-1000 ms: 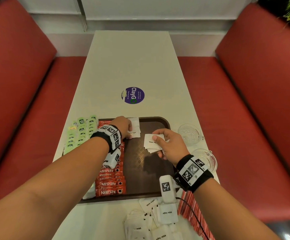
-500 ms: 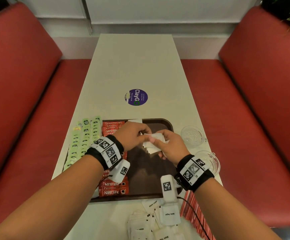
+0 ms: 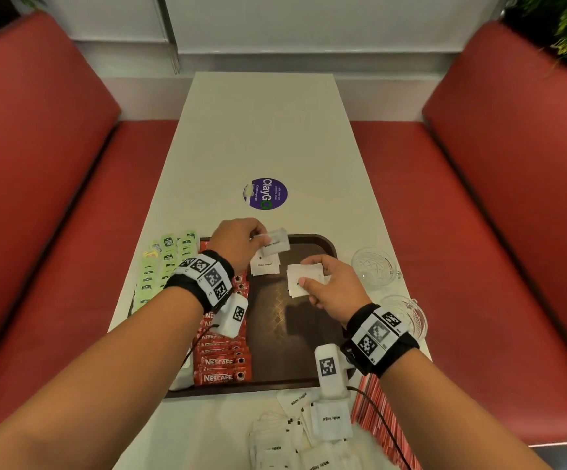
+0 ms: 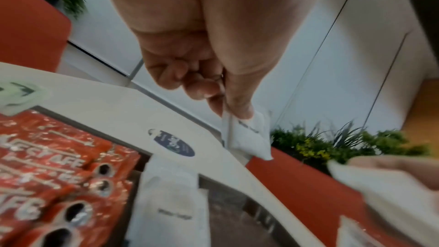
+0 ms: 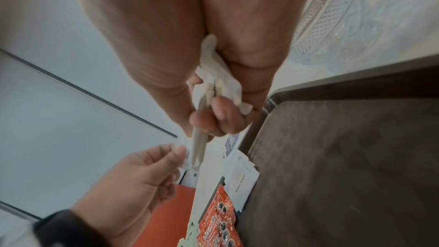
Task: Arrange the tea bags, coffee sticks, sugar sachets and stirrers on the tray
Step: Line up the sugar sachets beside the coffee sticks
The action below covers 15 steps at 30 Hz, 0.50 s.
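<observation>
1 sugar sachet (image 3: pixel 275 241) pinched by left hand (image 3: pixel 238 239) above tray (image 3: pixel 322 244).

Two glass cups (image 3: pixel 377 266) stand on the white table (image 3: pixel 265 130) between red benches (image 3: pixel 512 198).

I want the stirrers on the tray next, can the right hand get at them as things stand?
Probably not yet: the right hand grips a stack of sugar sachets, so its fingers are occupied. The stirrers lie unblocked beside that forearm.
</observation>
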### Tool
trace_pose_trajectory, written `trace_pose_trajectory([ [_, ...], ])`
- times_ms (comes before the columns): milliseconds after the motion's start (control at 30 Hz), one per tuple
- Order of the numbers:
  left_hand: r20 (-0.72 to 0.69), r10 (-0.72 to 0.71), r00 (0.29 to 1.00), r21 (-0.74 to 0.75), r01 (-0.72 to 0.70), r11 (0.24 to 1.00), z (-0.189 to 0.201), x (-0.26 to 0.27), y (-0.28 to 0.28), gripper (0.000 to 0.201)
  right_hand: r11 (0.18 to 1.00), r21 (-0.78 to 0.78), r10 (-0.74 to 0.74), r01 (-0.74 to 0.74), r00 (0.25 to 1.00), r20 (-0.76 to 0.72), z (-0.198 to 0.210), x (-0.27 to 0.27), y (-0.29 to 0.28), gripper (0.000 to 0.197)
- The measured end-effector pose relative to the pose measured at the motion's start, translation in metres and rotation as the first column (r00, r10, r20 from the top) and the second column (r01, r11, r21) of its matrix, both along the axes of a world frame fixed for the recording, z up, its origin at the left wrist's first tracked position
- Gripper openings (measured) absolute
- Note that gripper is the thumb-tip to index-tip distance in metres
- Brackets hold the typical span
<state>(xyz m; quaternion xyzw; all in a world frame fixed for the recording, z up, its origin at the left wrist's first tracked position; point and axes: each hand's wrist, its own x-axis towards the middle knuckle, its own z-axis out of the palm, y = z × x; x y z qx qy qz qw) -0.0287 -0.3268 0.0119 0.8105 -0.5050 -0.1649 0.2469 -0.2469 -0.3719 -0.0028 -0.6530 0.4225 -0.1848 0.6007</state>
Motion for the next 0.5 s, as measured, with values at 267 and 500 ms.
trace_pose_trajectory([
  [267, 0.102, -0.168, 0.980, 0.403, 0.114, 0.908, -0.033, 0.006, -0.013, 0.020, 1.000, -0.018, -0.005, 0.005, 1.000, -0.001, 0.004, -0.010, -0.003, 0.028],
  [500, 0.153, -0.131, 0.980, 0.372, 0.065, 0.926, -0.043, 0.006, -0.018, 0.033, 0.999, -0.049, -0.006, 0.005, 1.000, -0.015, 0.002, -0.011, -0.004, 0.024],
])
